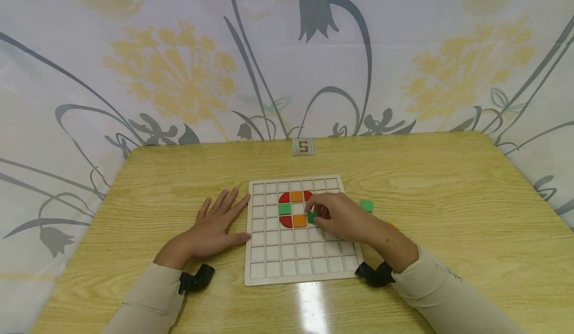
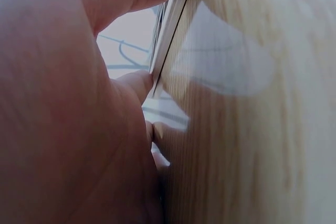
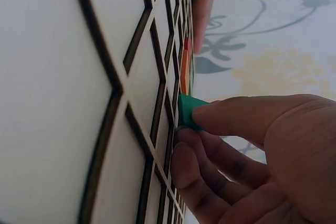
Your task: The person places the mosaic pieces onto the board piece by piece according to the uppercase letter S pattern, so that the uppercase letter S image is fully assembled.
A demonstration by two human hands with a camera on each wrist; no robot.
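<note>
A white grid board [image 1: 287, 266] holds red, orange and green pieces, among them an orange square [image 1: 296, 196] and a light green square [image 1: 284, 209]. My right hand [image 1: 343, 218] is over the board's right half, pinching a green piece [image 1: 311, 218] just right of the lower orange square [image 1: 299, 221]. In the right wrist view the right hand [image 3: 247, 156] has its thumb on the green piece [image 3: 188, 112], which stands tilted at the grid. My left hand [image 1: 213, 232] lies spread on the table, thumb and index fingertip touching the board's left edge; the left wrist view shows this hand [image 2: 84, 103] close up.
On the wooden table [image 1: 188, 169], a loose light green square [image 1: 366, 205] lies right of the board. Something yellow-orange [image 1: 391, 224] is partly hidden behind the right wrist. A small pattern card [image 1: 303, 146] lies at the back edge, before a flowered cloth [image 1: 287, 75].
</note>
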